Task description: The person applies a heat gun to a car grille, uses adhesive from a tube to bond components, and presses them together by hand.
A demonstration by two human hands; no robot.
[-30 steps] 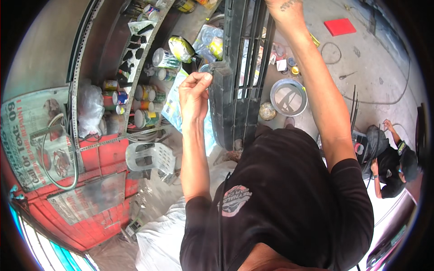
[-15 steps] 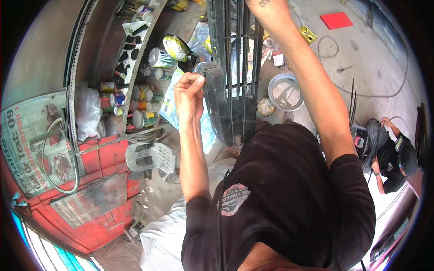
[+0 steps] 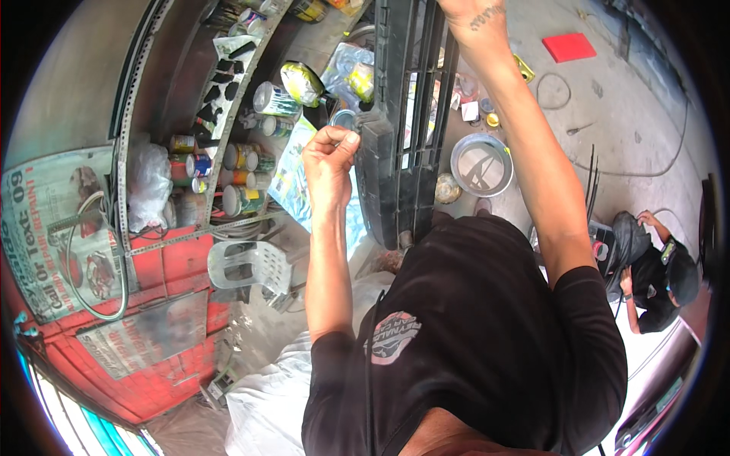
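A long black plastic grille (image 3: 388,163) with open slats stands on end in front of me, running past the upper edge of the picture. My left hand (image 3: 328,163) is closed at a projecting corner on its left side, fingers curled and thumb pressed against it. My right hand (image 3: 477,21) reaches up beside the grille's top right; the upper edge cuts off its fingers, so its hold cannot be seen. Behind the grille, a blue and white sheet (image 3: 298,182) lies on the floor.
Shelves with paint cans (image 3: 242,199) line the left, above a grey plastic chair (image 3: 251,266). A round metal basin (image 3: 482,166) and a red flat box (image 3: 569,47) lie on the floor to the right. Another person (image 3: 654,273) crouches at far right, near a cable.
The grille and both my hands sit slightly farther right in the picture, and the surroundings have shifted a little too. My left hand keeps its closed shape at the grille's corner.
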